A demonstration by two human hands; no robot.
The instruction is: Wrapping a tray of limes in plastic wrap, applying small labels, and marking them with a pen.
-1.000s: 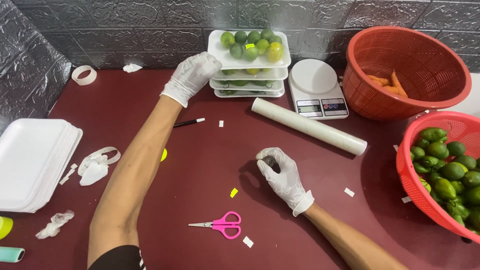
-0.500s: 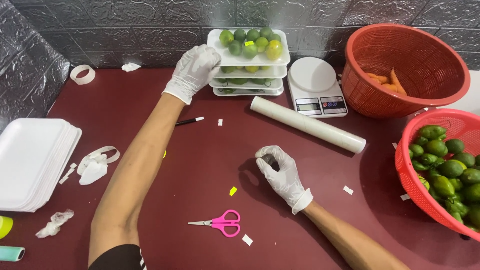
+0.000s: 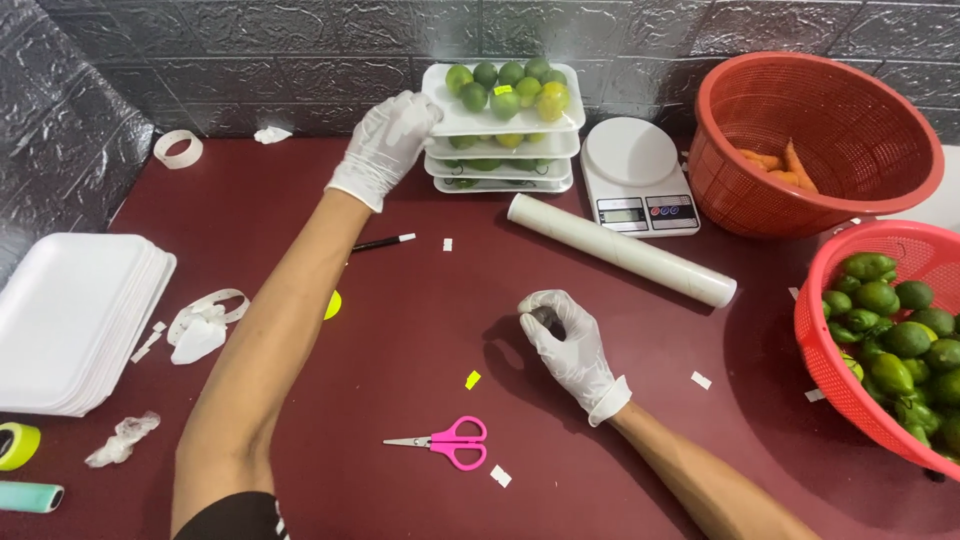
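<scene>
Since the earlier frame the left hand [image 3: 385, 140] has travelled up and to the right, from the bare surface to the left edge of the top tray of limes [image 3: 505, 100]; its gloved fingers now curl against that tray's rim, seemingly to steady or square the stack, though whether they truly grip it cannot be told; the right hand [image 3: 565, 340] has barely shifted.

At the far left a stack of empty white foam trays [image 3: 75, 320] lies on the dark red surface [image 3: 300, 220], close at hand for refilling; a yellow tape roll [image 3: 17, 445] sits at the edge below it, and a torn strip of white tape [image 3: 200, 325] just to its right; pink scissors [image 3: 450, 442] lie near the front edge, within reach of either hand.

The filled trays stand piled against the grey wall, out of the working space; the right hand is closed around a small dark round thing [image 3: 548, 320], pressed down on the surface in front of the person; behind it a roll of clear film [image 3: 620, 250] lies slantwise, beside a white kitchen scale [image 3: 638, 175].

To the right an orange-red basket [image 3: 820, 140] holds a few carrots; a second red basket [image 3: 880, 340] is heaped with green limes.
</scene>
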